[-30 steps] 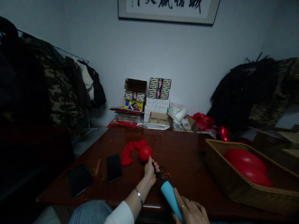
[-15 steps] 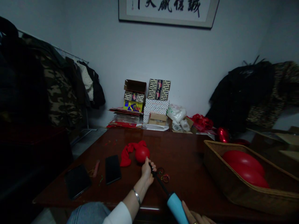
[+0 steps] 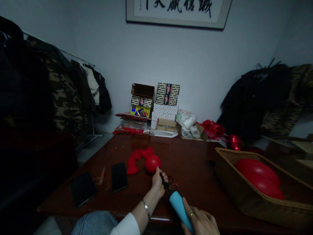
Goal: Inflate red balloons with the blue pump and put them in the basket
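A small round red balloon [image 3: 153, 163] sits on the dark wooden table [image 3: 195, 163], fixed to the black nozzle of a hand pump. My left hand [image 3: 158, 182] is pinched shut round the nozzle right at the balloon's neck. The pump's light blue barrel [image 3: 179, 206] slants toward me, and my right hand [image 3: 200, 222] is wrapped round its near end at the bottom edge of the view. A heap of limp red balloons [image 3: 135, 158] lies just left of the inflated one.
Two dark phones [image 3: 119, 176] [image 3: 82, 188] and a pink stick [image 3: 102, 173] lie at the left. Coloured rubber bands [image 3: 173, 185] rest beside the pump. A wicker basket [image 3: 234, 192] with large red balloons [image 3: 260, 176] stands at the right. Boxes [image 3: 163, 107] are stacked by the wall.
My right hand pulled the blue barrel back toward me, baring the black rod, then pushed it forward again to the nozzle. The balloon looks slightly bigger.
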Demonstrator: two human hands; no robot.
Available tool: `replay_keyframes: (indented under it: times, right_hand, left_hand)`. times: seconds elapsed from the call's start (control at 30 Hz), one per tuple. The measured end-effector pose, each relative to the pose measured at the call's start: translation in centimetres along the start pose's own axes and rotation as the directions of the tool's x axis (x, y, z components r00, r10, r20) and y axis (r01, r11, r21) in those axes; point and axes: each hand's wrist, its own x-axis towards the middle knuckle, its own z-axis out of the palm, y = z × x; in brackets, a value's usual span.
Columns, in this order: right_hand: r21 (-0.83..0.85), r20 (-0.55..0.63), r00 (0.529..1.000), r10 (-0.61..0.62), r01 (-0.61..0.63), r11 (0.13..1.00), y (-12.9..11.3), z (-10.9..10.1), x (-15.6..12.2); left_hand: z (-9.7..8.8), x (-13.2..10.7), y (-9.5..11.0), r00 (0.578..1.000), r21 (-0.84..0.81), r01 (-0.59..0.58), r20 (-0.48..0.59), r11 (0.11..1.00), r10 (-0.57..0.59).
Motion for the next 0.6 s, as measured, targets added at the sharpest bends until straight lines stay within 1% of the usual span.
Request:
replay_keyframes:
  times: [0.13, 0.23, 0.37, 0.6]
  right_hand:
    - [0.033, 0.101, 0.991, 0.085, -0.089, 0.995, -1.5, -1.0, 2.1]
    - [0.051, 0.134, 0.985, 0.111, -0.119, 0.992, -2.3, -1.3, 2.8]
    - [0.031, 0.093, 0.990, 0.104, -0.107, 0.994, -2.3, -1.0, 2.5]
    - [0.007, -0.036, 0.999, 0.013, -0.012, 1.000, -1.3, 0.4, 1.1]
  left_hand:
    - [0.1, -0.4, -0.2, 1.000, 0.030, -0.006, 0.019, 1.000, 0.005]
    - [0.1, -0.5, -0.3, 1.000, 0.042, 0.000, 0.021, 0.999, -0.001]
    - [-0.2, -0.2, -0.4, 1.000, 0.052, 0.006, 0.004, 0.999, -0.006]
    - [-0.4, 0.4, -0.2, 1.000, 0.066, -0.020, -0.017, 0.998, 0.021]
